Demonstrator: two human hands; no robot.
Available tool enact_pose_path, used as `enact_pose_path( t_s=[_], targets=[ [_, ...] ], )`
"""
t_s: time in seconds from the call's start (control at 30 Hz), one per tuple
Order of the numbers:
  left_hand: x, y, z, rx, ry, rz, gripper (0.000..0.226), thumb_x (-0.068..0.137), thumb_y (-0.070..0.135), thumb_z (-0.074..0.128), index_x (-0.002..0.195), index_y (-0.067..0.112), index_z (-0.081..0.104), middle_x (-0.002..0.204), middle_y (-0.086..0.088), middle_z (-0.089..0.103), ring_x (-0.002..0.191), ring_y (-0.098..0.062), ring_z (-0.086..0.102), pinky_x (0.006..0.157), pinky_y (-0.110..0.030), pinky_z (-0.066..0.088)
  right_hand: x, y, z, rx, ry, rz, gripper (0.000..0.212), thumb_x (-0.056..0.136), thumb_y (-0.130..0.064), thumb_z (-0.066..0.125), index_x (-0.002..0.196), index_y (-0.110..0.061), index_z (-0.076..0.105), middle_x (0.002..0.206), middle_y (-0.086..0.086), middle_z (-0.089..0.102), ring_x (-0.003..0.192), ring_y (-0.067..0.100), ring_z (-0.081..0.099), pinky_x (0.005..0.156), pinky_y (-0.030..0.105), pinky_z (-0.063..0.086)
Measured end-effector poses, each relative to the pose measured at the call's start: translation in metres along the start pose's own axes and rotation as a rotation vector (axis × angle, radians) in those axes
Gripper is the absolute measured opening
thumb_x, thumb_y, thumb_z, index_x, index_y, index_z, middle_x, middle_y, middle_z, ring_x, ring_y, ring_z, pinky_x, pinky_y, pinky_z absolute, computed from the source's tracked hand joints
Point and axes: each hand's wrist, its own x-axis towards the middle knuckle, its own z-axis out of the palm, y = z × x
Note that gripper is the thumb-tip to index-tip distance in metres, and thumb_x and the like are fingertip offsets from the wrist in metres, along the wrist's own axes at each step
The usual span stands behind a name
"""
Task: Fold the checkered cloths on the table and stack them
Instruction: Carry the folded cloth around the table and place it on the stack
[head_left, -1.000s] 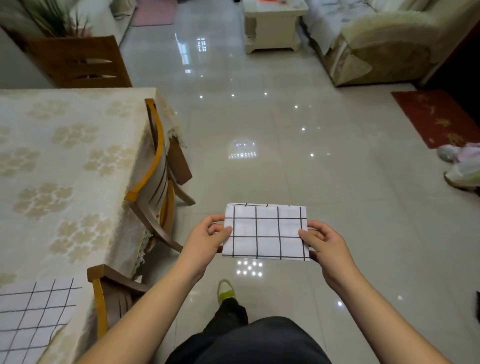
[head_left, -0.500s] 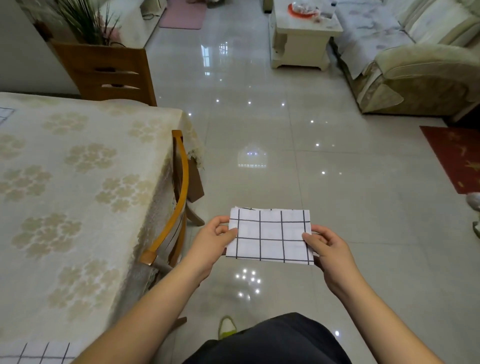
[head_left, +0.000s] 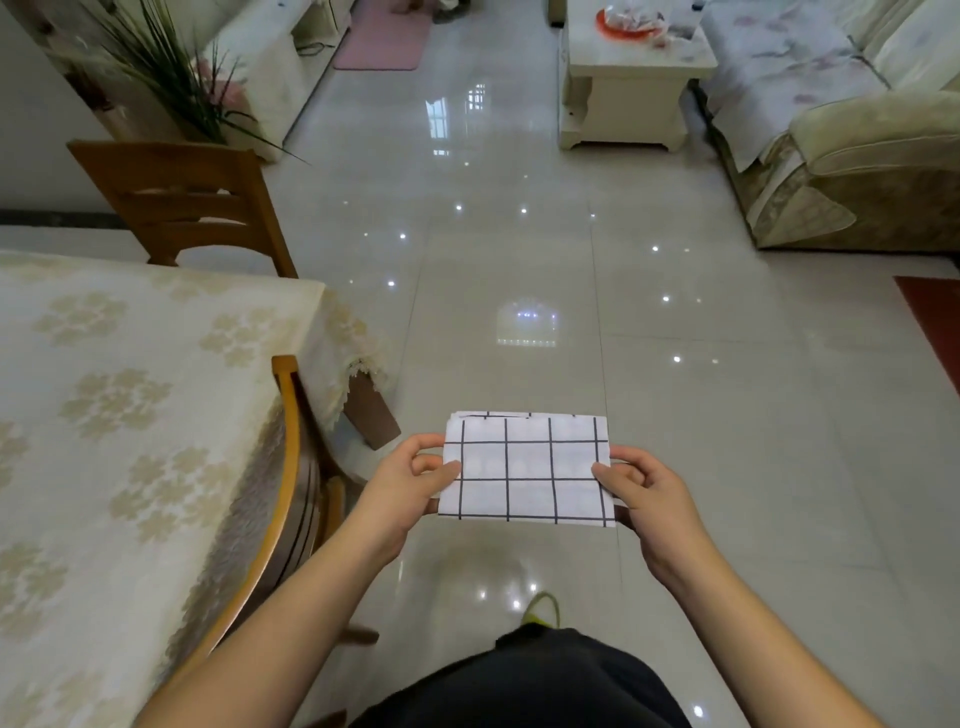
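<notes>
A white cloth with a black grid, folded into a small rectangle (head_left: 527, 470), hangs in the air over the tiled floor, in front of my body. My left hand (head_left: 402, 491) pinches its left edge, thumb on top. My right hand (head_left: 647, 493) pinches its right edge the same way. The table (head_left: 119, 415), covered with a cream flowered tablecloth, stands to the left of the cloth, apart from it. No other checkered cloth shows on the part of the table in view.
A wooden chair (head_left: 291, 467) is tucked against the table's right side, close to my left forearm. Another chair (head_left: 192, 202) stands at the table's far end. A sofa (head_left: 841, 156) and a low white table (head_left: 634, 78) stand beyond the glossy floor.
The view has tilted up and turned, so the checkered cloth lying on the table's near corner has left the frame. Both hands keep the same hold on the folded cloth.
</notes>
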Motion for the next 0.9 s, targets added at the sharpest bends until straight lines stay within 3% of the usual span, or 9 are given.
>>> enact_pose_path(
  t_s=[0.07,0.13,0.2,0.27,0.37,0.5,0.6,0.73,0.9],
  targets=[
    [0.017,0.014,0.011,0.013,0.026,0.037,0.031,0.09,0.007,0.066,0.119,0.014,0.059,0.091,-0.015,0.067,0.073,-0.019,0.069,0.06,-0.028,0.052,0.024,-0.017,-0.006,-0.02,-0.028,-0.001,0.022,0.086,-0.009,0.07,0.107,-0.015,0.064,0.066,-0.006,0.056,0.074,0.012,0.059,0.068,0.032,0.047],
    [0.032,0.024,0.017,0.037,0.05,0.057,0.031,0.089,0.01,0.068,0.118,0.018,0.06,0.094,-0.018,0.069,0.085,-0.028,0.071,0.079,-0.039,0.056,0.044,-0.03,-0.009,-0.038,-0.048,-0.001,0.022,0.087,-0.009,0.069,0.106,-0.018,0.063,0.066,-0.008,0.056,0.073,0.01,0.058,0.067,0.03,0.048],
    [0.046,0.03,0.019,0.061,0.067,0.065,0.03,0.089,0.011,0.069,0.117,0.02,0.06,0.1,-0.024,0.067,0.098,-0.037,0.067,0.095,-0.047,0.051,0.061,-0.041,-0.008,-0.037,-0.067,-0.001,0.022,0.087,-0.009,0.069,0.106,-0.019,0.063,0.071,-0.004,0.056,0.074,0.011,0.059,0.068,0.03,0.049],
    [0.06,0.035,0.02,0.069,0.09,0.058,0.03,0.089,0.013,0.069,0.117,0.022,0.06,0.103,-0.026,0.065,0.103,-0.04,0.064,0.1,-0.051,0.048,0.078,-0.049,-0.004,-0.029,-0.078,0.008,0.022,0.087,-0.009,0.069,0.106,-0.018,0.063,0.076,0.0,0.056,0.076,0.012,0.06,0.07,0.032,0.049],
    [0.083,0.044,0.017,0.064,0.104,0.053,0.03,0.089,0.015,0.069,0.117,0.023,0.061,0.101,-0.027,0.064,0.102,-0.043,0.063,0.099,-0.052,0.047,0.102,-0.058,0.005,-0.034,-0.091,0.019,0.022,0.087,-0.009,0.069,0.108,-0.016,0.064,0.074,-0.002,0.057,0.077,0.013,0.061,0.07,0.033,0.049],
    [0.119,0.058,0.008,0.04,0.128,0.062,0.031,0.086,0.019,0.072,0.115,0.023,0.061,0.087,-0.014,0.06,0.085,-0.027,0.059,0.086,-0.039,0.049,0.138,-0.073,0.025,-0.059,-0.098,0.028,0.022,0.087,-0.011,0.07,0.106,-0.019,0.064,0.069,-0.006,0.057,0.078,0.014,0.059,0.071,0.034,0.048],
    [0.15,0.071,-0.005,0.009,0.144,0.067,0.039,0.077,0.03,0.074,0.114,0.026,0.062,0.089,-0.019,0.063,0.087,-0.035,0.063,0.088,-0.045,0.05,0.169,-0.088,0.046,-0.086,-0.112,0.017,0.022,0.087,-0.011,0.07,0.107,-0.019,0.064,0.066,-0.008,0.056,0.078,0.013,0.059,0.072,0.034,0.049],
    [0.191,0.095,-0.029,-0.012,0.167,0.068,0.032,0.084,0.025,0.072,0.114,0.027,0.061,0.102,-0.023,0.066,0.101,-0.043,0.064,0.092,-0.06,0.05,0.213,-0.114,0.084,-0.115,-0.128,0.018,0.022,0.088,-0.01,0.068,0.109,-0.016,0.063,0.063,-0.01,0.056,0.076,0.013,0.058,0.073,0.035,0.047],
    [0.234,0.133,-0.06,0.012,0.226,0.081,0.026,0.088,0.026,0.07,0.111,0.032,0.061,0.101,-0.008,0.07,0.094,-0.031,0.069,0.084,-0.054,0.056,0.262,-0.143,0.13,-0.152,-0.168,0.017,0.021,0.088,-0.011,0.068,0.108,-0.016,0.063,0.061,-0.01,0.052,0.072,0.01,0.058,0.069,0.031,0.046]
  ],
)
